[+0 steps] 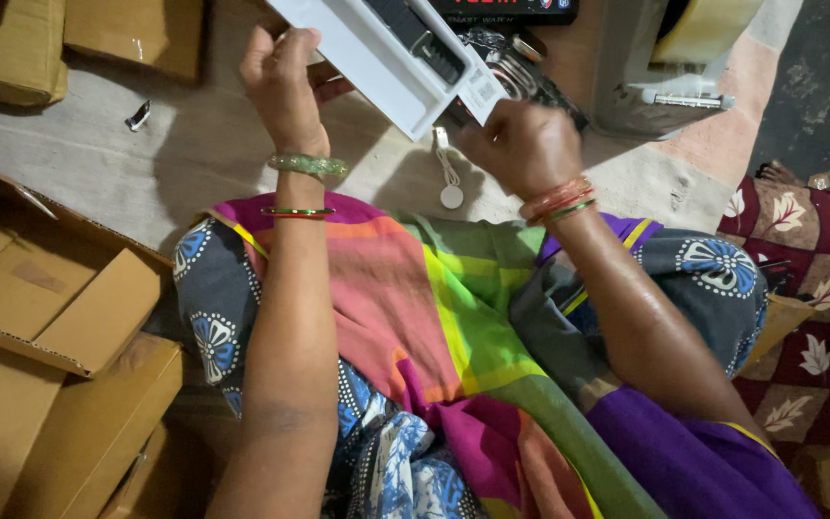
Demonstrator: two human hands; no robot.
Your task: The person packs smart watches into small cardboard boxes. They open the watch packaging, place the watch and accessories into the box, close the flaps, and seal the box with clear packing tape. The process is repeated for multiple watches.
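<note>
A white plastic tray [367, 58] with a dark wristwatch [415, 34] in its slot is held tilted above my lap. My left hand [285, 86] grips the tray's left end, fingers curled round its edge. My right hand [521, 144] is closed on the tray's lower right corner, next to a white label. Below the tray a white cable with a round puck [451, 192] hangs down toward the floor. Behind my right hand lies a crinkled clear plastic wrapper [516, 72] with something dark in it.
Open brown cardboard boxes [50, 298] stand at my left, more flat cartons [136, 34] at the top left. A small dark clip [138, 116] lies on the grey floor mat. A grey-white machine [665, 86] sits top right. Another person's feet [818, 173] rest by a maroon leaf-patterned cloth [809, 317].
</note>
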